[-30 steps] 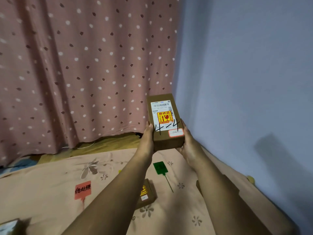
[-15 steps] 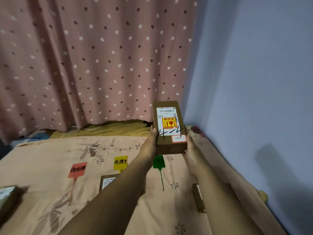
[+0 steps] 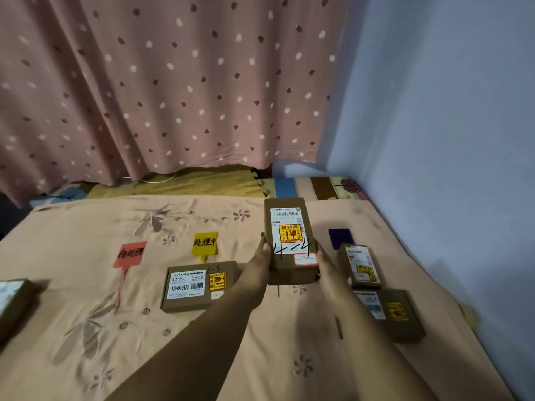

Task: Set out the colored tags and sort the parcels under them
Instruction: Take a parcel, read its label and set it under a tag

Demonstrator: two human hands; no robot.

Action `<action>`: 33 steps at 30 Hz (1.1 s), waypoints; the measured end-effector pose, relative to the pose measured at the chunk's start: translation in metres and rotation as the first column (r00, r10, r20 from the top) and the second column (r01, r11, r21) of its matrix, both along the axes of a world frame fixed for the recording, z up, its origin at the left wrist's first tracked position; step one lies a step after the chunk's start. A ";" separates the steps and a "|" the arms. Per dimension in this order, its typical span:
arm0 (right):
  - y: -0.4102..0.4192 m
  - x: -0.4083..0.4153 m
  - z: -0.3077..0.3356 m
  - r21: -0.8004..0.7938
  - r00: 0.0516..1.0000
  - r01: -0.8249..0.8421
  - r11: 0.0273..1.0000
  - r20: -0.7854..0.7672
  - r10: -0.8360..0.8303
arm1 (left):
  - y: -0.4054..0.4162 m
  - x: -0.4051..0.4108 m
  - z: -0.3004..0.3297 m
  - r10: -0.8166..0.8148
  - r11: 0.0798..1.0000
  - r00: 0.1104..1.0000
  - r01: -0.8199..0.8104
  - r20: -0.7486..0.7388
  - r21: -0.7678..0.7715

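Both forearms reach fwd from the bottom edge, converging on the hand-held parcel (image 3: 291, 244), a brown carton marked "4-4" w/ a fragile sticker. Left hand (image 3: 260, 263) grips its left long side, right hand (image 3: 324, 263) the right side; hands apart, box clamped between them, raised off the peach bedsheet (image 3: 72, 342). Its long axis runs away from the person, label up, near end a bit lower. The move turns on the green tag (image 3: 263, 234): only a sliver shows at the box's left edge, just past the left thumb, stem visible below the box, so the tag lies directly under/behind the box. Judging by that, the drop is straight down and slightly nearer, neither hand closer. Left of the box: parcel "2-3" (image 3: 199, 285) just below the yellow tag (image 3: 205, 243); further left, the red tag (image 3: 130, 254). Right of the box: two parcels (image 3: 360, 264) (image 3: 389, 312) near the purple tag (image 3: 341, 238).
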State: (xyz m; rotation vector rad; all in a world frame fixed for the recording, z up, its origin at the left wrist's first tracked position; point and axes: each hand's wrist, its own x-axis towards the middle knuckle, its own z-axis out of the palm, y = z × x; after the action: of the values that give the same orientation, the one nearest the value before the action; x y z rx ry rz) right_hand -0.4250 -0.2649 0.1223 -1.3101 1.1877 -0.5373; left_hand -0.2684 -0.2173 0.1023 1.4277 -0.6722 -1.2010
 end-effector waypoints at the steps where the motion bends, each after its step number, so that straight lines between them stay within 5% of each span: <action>1: 0.000 0.000 -0.012 0.004 1.000 -0.005 1.000 0.002 0.005 | 0.002 0.001 -0.009 -0.015 1.000 1.000 0.014 0.021 0.017; 16: -0.006 -0.002 -0.196 0.263 0.992 0.026 0.964 0.116 -0.059 | 0.024 0.005 -0.110 -0.012 0.974 0.995 -0.010 0.096 0.226; 23: -0.002 -0.006 -0.212 0.233 0.998 0.050 0.971 0.028 -0.058 | 0.028 0.001 -0.158 0.023 0.979 0.999 -0.029 0.031 0.202; 29: 0.006 0.000 -0.185 0.337 0.989 0.060 0.940 0.107 -0.102 | 0.025 -0.004 -0.144 0.040 0.966 0.999 -0.033 -0.023 0.258; 33: 0.006 -0.001 -0.179 0.239 0.991 0.080 0.968 0.081 -0.102 | 0.022 -0.005 -0.131 0.098 0.941 0.994 -0.078 -0.044 0.330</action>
State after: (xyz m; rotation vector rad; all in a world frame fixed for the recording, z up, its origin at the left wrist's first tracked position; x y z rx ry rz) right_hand -0.4261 -0.2593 -0.0565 -1.0217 1.1996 -0.5011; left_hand -0.2732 -0.1953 -0.0287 1.6712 -0.3719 -1.3222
